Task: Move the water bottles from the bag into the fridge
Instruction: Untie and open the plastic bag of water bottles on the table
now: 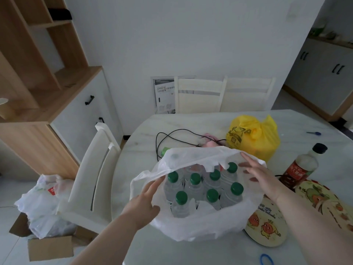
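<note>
The left hand, at lower centre of the frame, has its fingers straight and slightly apart, the tips touching the left rim of the white bag and pushing it outward. It grips nothing. The right hand, right of centre, is likewise spread flat, with its fingers against the bag's far right flap to hold the mouth wide.

Between the two hands, inside the bag, stand the water bottles. They are upright and packed close together, and seven green caps show. The bag sits on the pale table, in the lower middle of the frame. No fridge is in view.

The bottles look full, so each is probably fairly heavy for its size. Their clear plastic walls are likely smooth and give a little under pressure. The best hold is probably round the neck just below the cap, or round the shoulder once a bottle is raised clear of its neighbours. The thin bag is limp and may cling or lift with a bottle.

Behind the bag lie a black cable and a yellow bag. At right stand a dark sauce bottle and a printed round tray. A white chair is at left.
</note>
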